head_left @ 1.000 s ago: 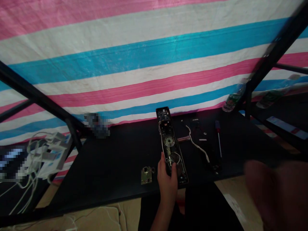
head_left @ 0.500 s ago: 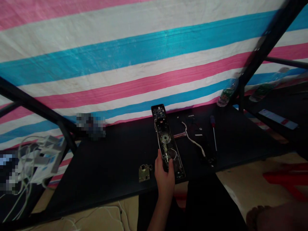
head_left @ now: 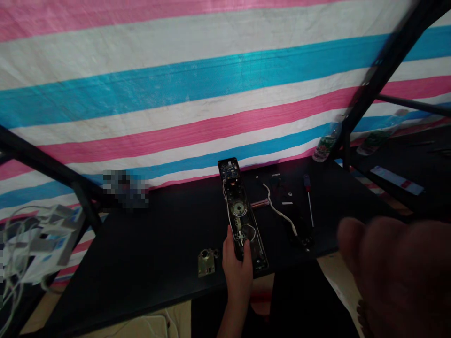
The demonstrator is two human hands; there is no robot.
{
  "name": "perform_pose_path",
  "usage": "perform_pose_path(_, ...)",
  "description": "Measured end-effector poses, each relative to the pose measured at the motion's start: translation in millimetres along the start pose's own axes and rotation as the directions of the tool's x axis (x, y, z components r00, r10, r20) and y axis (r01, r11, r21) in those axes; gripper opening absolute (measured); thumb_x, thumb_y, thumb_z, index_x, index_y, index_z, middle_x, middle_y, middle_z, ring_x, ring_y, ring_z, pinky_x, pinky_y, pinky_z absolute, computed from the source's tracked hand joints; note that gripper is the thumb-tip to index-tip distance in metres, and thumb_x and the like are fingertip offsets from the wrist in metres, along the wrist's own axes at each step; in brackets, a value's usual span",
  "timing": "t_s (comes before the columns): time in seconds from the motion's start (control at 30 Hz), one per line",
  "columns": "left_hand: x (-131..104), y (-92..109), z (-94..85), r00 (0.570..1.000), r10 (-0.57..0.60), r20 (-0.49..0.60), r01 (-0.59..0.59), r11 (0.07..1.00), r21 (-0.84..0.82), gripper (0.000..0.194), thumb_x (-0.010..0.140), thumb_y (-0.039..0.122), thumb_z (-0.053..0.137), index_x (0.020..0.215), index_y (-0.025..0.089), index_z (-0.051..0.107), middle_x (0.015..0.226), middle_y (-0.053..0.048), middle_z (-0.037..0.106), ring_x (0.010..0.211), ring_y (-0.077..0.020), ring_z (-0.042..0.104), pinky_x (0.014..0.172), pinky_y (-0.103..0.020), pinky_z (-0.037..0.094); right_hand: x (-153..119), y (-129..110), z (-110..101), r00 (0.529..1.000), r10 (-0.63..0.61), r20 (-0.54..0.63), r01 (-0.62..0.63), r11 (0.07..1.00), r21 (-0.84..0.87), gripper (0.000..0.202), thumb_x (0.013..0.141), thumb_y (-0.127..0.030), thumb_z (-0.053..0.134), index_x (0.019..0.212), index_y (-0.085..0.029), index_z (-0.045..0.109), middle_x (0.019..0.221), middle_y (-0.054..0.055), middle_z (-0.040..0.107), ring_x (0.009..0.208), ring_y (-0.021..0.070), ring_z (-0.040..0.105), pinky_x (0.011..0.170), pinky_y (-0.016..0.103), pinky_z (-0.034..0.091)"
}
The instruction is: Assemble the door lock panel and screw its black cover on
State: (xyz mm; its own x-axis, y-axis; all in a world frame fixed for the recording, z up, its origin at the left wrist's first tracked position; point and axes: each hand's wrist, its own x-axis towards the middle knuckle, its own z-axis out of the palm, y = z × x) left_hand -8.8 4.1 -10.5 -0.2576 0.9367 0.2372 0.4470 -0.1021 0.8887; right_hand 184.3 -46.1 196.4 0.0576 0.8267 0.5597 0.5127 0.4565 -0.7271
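My left hand point(head_left: 237, 272) grips the lower part of a long black door lock housing point(head_left: 239, 208), which lies open-side up on the black table. Inside it a circuit board, a round metal part and white wires show. To the left of that hand sits a flat brass-coloured metal plate point(head_left: 206, 264). My right hand point(head_left: 394, 267) is raised close to the camera at the right, blurred, with its fingers curled; whatever may be in it is hidden. Beyond it on the table lies a screwdriver point(head_left: 309, 199) with a dark-and-red handle.
A white cable point(head_left: 282, 213) and small loose parts lie right of the housing on the black table point(head_left: 151, 244). Plastic bottles point(head_left: 326, 143) stand at the back right, near a phone point(head_left: 396, 179). White cords and adapters point(head_left: 56, 234) crowd the left. A striped sheet hangs behind.
My right hand has come up into view at the lower right, large and near the camera. The left hand keeps its hold on the housing; the view has shifted slightly.
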Motion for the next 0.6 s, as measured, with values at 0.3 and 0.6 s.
perform_pose_path(0.3,0.4,1.6,-1.5,0.999,-0.028,0.014,0.028,1.0,-0.008,0.062,0.094,0.037,0.058,0.151,0.02,0.043,0.135,-0.015,0.061,0.125,-0.0274,0.059,0.107,-0.043,0.046,-9.8,137.9,14.2,0.961,0.243,0.129,-0.196,0.935,-0.297,0.026,0.095,-0.04,0.054,0.094,-0.02,0.071,0.088,0.008,0.071,0.078,0.0209,0.069,0.07,0.031,0.056)
perform_pose_path(0.6,-2.7,5.6,-0.4,1.0,-0.03,-0.004,0.029,1.0,-0.007,0.054,0.095,0.034,0.055,0.147,0.018,0.047,0.14,-0.015,0.059,0.13,-0.0272,0.057,0.109,-0.045,0.046,-95.5,195.6,12.2,0.939,0.253,0.231,-0.176,0.935,-0.307,0.029,0.093,-0.047,0.058,0.104,-0.025,0.075,0.107,0.009,0.075,0.098,0.0248,0.074,0.085,0.034,0.062)
